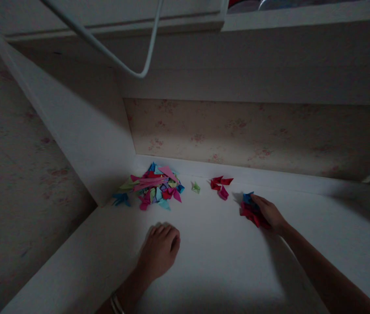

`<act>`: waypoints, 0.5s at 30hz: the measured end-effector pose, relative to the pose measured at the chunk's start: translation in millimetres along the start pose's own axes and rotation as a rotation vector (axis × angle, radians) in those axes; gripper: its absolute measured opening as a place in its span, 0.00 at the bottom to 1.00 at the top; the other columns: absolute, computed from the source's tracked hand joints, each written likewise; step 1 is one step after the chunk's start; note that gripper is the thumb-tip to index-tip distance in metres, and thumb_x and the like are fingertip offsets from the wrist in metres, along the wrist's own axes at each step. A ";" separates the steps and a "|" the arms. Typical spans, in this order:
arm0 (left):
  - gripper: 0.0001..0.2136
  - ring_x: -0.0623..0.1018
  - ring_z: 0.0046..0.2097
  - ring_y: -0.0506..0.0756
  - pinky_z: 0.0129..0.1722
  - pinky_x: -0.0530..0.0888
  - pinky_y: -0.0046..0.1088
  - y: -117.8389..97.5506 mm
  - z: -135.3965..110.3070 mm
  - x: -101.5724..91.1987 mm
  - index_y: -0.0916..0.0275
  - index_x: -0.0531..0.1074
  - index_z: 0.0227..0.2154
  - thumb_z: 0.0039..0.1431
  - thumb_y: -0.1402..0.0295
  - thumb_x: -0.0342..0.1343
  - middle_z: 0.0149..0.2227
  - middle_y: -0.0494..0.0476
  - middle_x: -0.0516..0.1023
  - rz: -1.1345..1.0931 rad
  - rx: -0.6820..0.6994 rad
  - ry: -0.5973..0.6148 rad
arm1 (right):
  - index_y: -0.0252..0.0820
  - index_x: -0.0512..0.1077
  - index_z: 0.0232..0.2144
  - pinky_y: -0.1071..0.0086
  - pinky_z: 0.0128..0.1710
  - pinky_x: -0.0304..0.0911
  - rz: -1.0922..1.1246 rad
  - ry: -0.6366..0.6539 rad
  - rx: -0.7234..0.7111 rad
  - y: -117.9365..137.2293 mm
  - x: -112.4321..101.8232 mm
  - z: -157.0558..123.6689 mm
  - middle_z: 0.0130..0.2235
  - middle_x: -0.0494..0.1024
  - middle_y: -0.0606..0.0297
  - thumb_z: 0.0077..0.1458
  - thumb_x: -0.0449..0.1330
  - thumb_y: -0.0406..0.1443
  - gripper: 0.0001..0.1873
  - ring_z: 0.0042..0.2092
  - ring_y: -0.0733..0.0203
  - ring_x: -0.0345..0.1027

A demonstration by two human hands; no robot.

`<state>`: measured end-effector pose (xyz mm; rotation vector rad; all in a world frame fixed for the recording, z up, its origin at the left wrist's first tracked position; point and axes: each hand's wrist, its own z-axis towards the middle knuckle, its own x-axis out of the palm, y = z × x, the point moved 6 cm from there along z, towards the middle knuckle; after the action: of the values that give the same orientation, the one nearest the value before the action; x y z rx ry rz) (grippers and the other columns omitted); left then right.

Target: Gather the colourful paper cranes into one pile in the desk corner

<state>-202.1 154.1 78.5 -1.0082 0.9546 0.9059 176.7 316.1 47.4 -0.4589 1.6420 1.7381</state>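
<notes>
My right hand (268, 212) is at the right, its fingers closed on a blue folded paper piece (247, 198). Red folded paper pieces (250, 214) lie right beneath and in front of it, partly covered by the hand. My left hand (160, 247) rests on the white desk (214, 257) with its fingers curled in and nothing visible in them. Beyond it lies a heap of colourful folded paper pieces (155, 183) in pink, blue, green and purple. A small green folded piece (195, 188) sits alone, and a few red and magenta pieces (219, 184) lie between heap and right hand.
A white side panel (83, 113) bounds the desk at the left. Behind stands a wall with flowered paper (237, 131), below an overhanging shelf (253, 61). A bent white tube (142, 72) hangs in front of the shelf. Dim light and shadows cover the surface.
</notes>
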 end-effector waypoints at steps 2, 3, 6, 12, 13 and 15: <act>0.07 0.70 0.41 0.56 0.47 0.61 0.36 0.0 -0.2 0.4 0.56 0.68 0.31 0.61 0.70 0.47 0.35 0.52 0.73 0.004 0.004 0.005 | 0.43 0.75 0.43 0.62 0.45 0.68 -0.031 0.035 -0.062 12.8 4.4 -15.9 0.46 0.77 0.55 0.55 0.50 0.53 0.26 0.46 0.48 0.72; 0.07 0.70 0.41 0.56 0.46 0.61 0.35 0.1 -0.4 0.4 0.56 0.68 0.30 0.61 0.70 0.47 0.35 0.52 0.73 0.005 0.004 0.005 | 0.43 0.73 0.45 0.61 0.48 0.66 -0.067 0.050 -0.108 20.4 7.7 -24.0 0.49 0.76 0.54 0.53 0.51 0.54 0.27 0.49 0.48 0.70; 0.07 0.70 0.41 0.55 0.47 0.61 0.36 0.0 -1.1 -0.1 0.57 0.68 0.30 0.61 0.70 0.47 0.35 0.52 0.73 0.005 0.002 0.002 | 0.40 0.69 0.51 0.61 0.54 0.61 -0.199 0.103 -0.263 43.3 23.2 -45.5 0.55 0.68 0.52 0.47 0.58 0.54 0.34 0.53 0.47 0.65; 0.07 0.70 0.42 0.56 0.47 0.61 0.36 -1.5 -2.5 -3.4 0.57 0.69 0.31 0.61 0.70 0.47 0.35 0.53 0.74 0.003 -0.009 -0.004 | 0.46 0.72 0.44 0.60 0.50 0.62 -0.369 0.238 -0.418 71.6 53.2 -59.8 0.46 0.75 0.56 0.54 0.54 0.46 0.19 0.47 0.48 0.69; 0.07 0.70 0.42 0.56 0.48 0.61 0.36 -1.6 -2.8 -4.1 0.57 0.69 0.31 0.61 0.70 0.47 0.35 0.53 0.74 0.004 -0.012 -0.010 | 0.47 0.73 0.42 0.61 0.49 0.62 -0.382 0.248 -0.446 76.0 55.7 -60.5 0.44 0.76 0.57 0.55 0.52 0.45 0.17 0.46 0.49 0.69; 0.07 0.70 0.42 0.56 0.48 0.61 0.37 -1.9 -3.4 -5.2 0.57 0.69 0.31 0.61 0.70 0.47 0.35 0.53 0.74 0.004 -0.016 -0.020 | 0.47 0.73 0.41 0.62 0.46 0.63 -0.408 0.243 -0.481 84.7 58.8 -61.4 0.42 0.77 0.58 0.57 0.50 0.44 0.16 0.44 0.50 0.70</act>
<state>-202.7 149.5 83.1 -1.0089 0.9340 0.9265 65.1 274.1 60.7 -1.1827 1.1554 1.7952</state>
